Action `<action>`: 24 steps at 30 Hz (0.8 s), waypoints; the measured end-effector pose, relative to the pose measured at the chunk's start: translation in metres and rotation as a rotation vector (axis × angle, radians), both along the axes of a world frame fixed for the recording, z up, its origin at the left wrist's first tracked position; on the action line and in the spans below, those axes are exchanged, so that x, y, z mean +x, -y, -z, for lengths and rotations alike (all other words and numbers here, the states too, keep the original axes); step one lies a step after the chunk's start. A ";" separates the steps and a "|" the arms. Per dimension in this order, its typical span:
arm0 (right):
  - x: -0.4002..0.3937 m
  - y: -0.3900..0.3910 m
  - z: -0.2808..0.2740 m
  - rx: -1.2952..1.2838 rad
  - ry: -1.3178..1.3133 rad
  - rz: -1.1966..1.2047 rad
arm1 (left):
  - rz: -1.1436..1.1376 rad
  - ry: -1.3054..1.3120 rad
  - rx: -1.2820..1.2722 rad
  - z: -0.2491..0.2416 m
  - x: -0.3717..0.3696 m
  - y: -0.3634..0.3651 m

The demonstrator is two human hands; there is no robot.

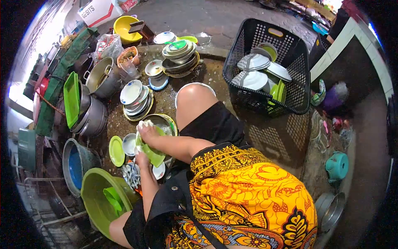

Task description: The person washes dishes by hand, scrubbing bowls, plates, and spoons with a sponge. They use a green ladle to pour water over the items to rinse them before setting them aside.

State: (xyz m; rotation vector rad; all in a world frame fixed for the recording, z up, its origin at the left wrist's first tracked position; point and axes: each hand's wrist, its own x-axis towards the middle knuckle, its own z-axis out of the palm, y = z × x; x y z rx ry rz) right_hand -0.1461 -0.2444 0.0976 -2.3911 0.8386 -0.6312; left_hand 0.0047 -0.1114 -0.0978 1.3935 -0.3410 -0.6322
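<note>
A light green plate (152, 152) is tilted between my two hands. My left hand (142, 160) grips its lower left edge. White foam covers the fingers of my right hand (148, 133), which are closed and pressed against the plate's upper part; whatever they may hold is hidden. Just behind the plate sits a round metal basin (159, 121) with a yellowish rim. Beside my hands, on the wet floor, are another green plate (116, 151) and a white dish (129, 144). Patterned crumpled material (131, 174) lies below my left hand.
Stacked plates (132, 92) and more dishes (180, 52) stand ahead. A black basket (269, 101) at the right holds bowls and plates. Large pots (94, 118) are at the left. A green tub (93, 199) stands at the lower left, near my left knee.
</note>
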 end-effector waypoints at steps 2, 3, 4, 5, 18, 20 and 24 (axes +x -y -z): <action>-0.002 -0.016 -0.003 0.002 0.110 0.106 | 0.059 0.053 0.035 -0.061 -0.026 0.011; -0.002 -0.028 -0.005 0.079 0.034 -0.076 | 0.119 0.094 0.060 -0.102 -0.049 0.016; -0.002 -0.037 -0.009 0.152 -0.041 -0.265 | -0.049 -0.068 0.136 -0.137 -0.070 0.015; -0.004 -0.044 -0.011 0.153 -0.034 -0.284 | -0.069 -0.061 0.138 -0.140 -0.071 0.013; 0.010 -0.010 -0.006 -0.339 0.060 -0.165 | -0.074 0.825 0.887 -0.185 -0.106 -0.045; 0.011 -0.025 -0.044 0.107 0.093 -0.204 | -0.201 0.149 0.464 -0.205 -0.117 -0.045; 0.006 -0.092 -0.032 -0.098 0.037 -0.827 | -0.392 0.064 0.344 -0.164 -0.096 -0.087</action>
